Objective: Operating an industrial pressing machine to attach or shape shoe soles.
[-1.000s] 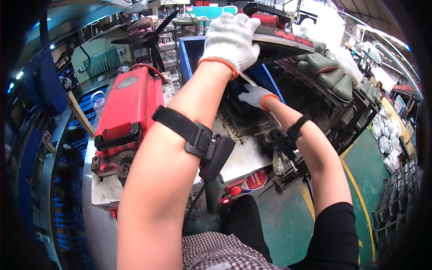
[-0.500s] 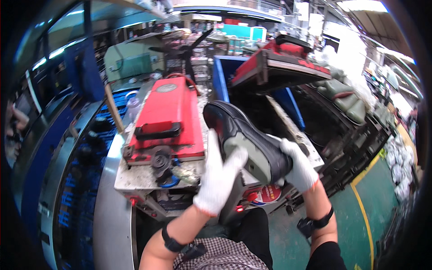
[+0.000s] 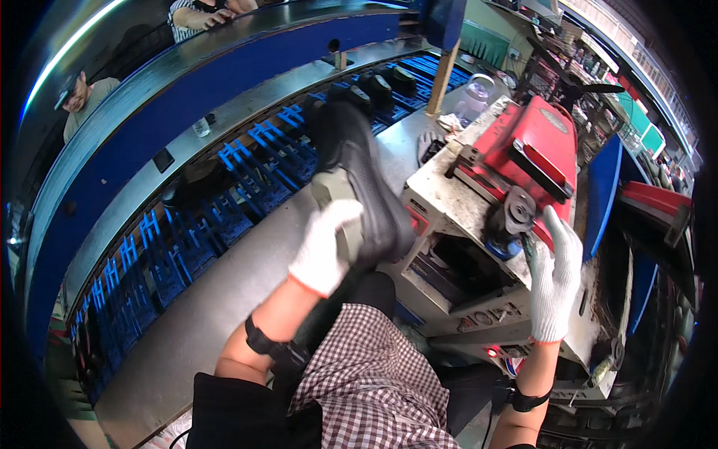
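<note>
A black shoe (image 3: 380,202) with a grey-green last (image 3: 334,187) inside is tilted toe up, left of centre. My left hand (image 3: 325,251), in a white knit glove, grips it by the last. On the right, my gloved right hand (image 3: 555,288) is away from the shoe, fingers stretched upward and holding nothing. Behind those fingers is a dark round knob-like part (image 3: 517,211) at the front of the red machine cover (image 3: 527,150); I cannot tell whether they touch.
A metal ledge (image 3: 202,314) runs along a conveyor of blue rods (image 3: 254,142), with several dark shoes (image 3: 378,90) at its far end. A clear plastic jug (image 3: 473,101) stands beside the machine. Across the conveyor are two people (image 3: 93,97). Another red cover (image 3: 662,206) is at right.
My view has turned left toward the conveyor. The shoe has moved left in my left hand, over the ledge. My right hand has let go of it.
</note>
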`<control>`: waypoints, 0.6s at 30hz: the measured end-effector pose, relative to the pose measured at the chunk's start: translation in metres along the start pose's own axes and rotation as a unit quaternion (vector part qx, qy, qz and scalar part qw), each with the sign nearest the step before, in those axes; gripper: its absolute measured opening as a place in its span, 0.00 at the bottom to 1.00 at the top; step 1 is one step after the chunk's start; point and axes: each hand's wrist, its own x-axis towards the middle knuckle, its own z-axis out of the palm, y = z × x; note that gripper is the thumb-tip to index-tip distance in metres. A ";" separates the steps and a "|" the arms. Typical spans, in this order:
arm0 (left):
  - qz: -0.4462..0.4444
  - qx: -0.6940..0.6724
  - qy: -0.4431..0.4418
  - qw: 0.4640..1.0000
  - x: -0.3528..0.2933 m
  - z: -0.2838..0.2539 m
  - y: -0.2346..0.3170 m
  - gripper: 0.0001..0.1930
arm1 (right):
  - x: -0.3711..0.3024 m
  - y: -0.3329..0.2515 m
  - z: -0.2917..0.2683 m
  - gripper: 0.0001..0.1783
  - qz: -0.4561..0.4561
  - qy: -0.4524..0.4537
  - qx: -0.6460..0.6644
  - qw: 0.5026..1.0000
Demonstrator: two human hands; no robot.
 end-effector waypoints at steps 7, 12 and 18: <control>0.019 0.122 0.211 0.970 0.176 -0.117 0.070 0.14 | -0.013 0.041 0.029 0.15 -0.013 0.032 -0.123 0.992; 0.068 0.218 0.345 0.910 0.290 -0.181 0.109 0.25 | -0.014 0.043 0.030 0.15 0.021 0.024 -0.078 0.996; 0.109 0.419 0.435 0.789 0.330 -0.190 0.093 0.56 | -0.015 0.043 0.029 0.16 0.048 0.019 -0.089 0.995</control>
